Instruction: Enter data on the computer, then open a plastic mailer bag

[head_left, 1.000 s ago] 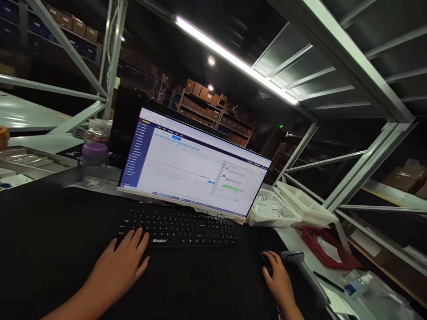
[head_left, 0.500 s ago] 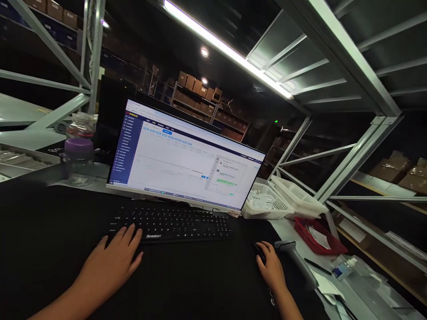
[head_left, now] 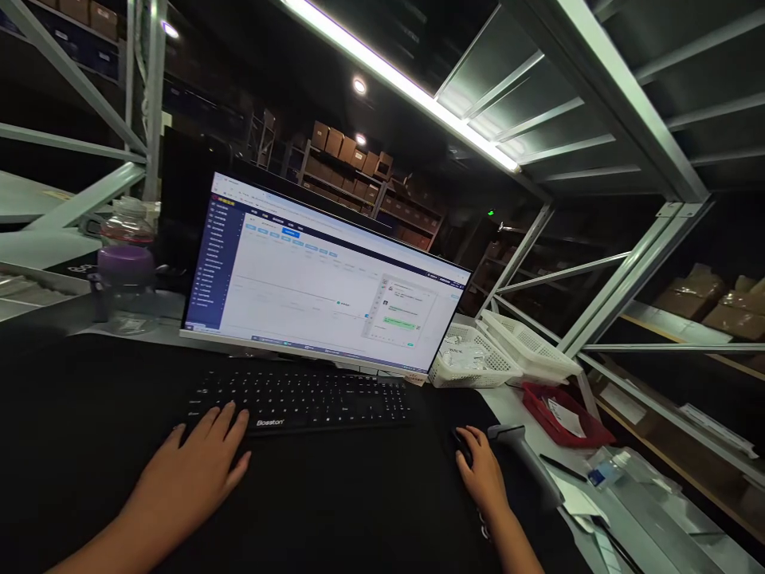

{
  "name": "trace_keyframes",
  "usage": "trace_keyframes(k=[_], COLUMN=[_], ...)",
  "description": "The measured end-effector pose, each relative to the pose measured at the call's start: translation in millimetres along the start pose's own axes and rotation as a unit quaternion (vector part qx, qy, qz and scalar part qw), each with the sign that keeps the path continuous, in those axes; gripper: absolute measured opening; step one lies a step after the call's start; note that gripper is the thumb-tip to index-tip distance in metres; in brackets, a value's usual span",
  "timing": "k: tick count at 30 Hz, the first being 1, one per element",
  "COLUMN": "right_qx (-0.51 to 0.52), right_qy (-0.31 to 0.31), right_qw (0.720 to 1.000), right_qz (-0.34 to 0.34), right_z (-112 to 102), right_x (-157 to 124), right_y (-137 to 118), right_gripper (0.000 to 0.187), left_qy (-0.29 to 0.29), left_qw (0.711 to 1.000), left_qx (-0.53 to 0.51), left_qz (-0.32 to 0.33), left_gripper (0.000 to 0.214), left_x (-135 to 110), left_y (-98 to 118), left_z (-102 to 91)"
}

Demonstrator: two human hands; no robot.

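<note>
My left hand lies flat on the black desk mat, fingers stretched out, with its fingertips on the near left corner of the black keyboard. My right hand curls over a dark mouse at the right of the mat. A grey barcode scanner lies just right of that hand. Behind the keyboard stands a lit monitor with a light-coloured program window on it.
A clear bottle with a purple lid stands left of the monitor. White mesh baskets and a red tray sit to the right, with a pen and papers nearby. Metal shelving frames surround the desk.
The view has drifted a little to the right, so everything sits slightly further left. A small mark on the screen has changed. Both hands keep their places on the keyboard edge and the mouse.
</note>
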State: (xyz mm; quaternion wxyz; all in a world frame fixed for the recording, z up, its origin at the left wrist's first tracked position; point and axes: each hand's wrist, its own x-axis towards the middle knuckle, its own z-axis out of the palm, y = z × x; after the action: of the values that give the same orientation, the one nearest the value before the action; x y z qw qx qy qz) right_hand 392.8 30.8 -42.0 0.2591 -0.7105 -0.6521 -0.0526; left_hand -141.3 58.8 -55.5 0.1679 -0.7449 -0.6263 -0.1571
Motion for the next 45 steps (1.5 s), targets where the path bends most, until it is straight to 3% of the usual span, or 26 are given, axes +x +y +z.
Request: trace_keyframes(k=[16, 33, 39, 45], right_qx=[0.01, 0.002, 0.032, 0.086], right_qy=[-0.007, -0.007, 0.009, 0.019], right_qw=[1.0, 1.0, 0.999, 0.996], right_qz=[0.008, 0.01, -0.013, -0.033], right_z=[-7.0, -4.4, 5.3, 26.1], right_x=[-0.8, 0.2, -1.1, 3.6], right_y=[-7.6, -4.0, 6.0, 28.8], right_gripper=[0.047, 0.049, 0.048, 0.05], left_qy=[0.019, 0.007, -0.021, -0.049], left_qw=[0.998, 1.0, 0.999, 0.998], left_qx=[-0.054, -0.021, -0.028, -0.034], left_qz=[-0.005, -0.001, -0.02, -0.036], left_gripper=[0.064, 0.063, 0.061, 0.059], left_x=[-1.5, 0.1, 0.8, 1.4], left_y=[-1.6, 0.0, 2.8, 6.3], left_z=[3.3, -3.1, -4.9, -21.6])
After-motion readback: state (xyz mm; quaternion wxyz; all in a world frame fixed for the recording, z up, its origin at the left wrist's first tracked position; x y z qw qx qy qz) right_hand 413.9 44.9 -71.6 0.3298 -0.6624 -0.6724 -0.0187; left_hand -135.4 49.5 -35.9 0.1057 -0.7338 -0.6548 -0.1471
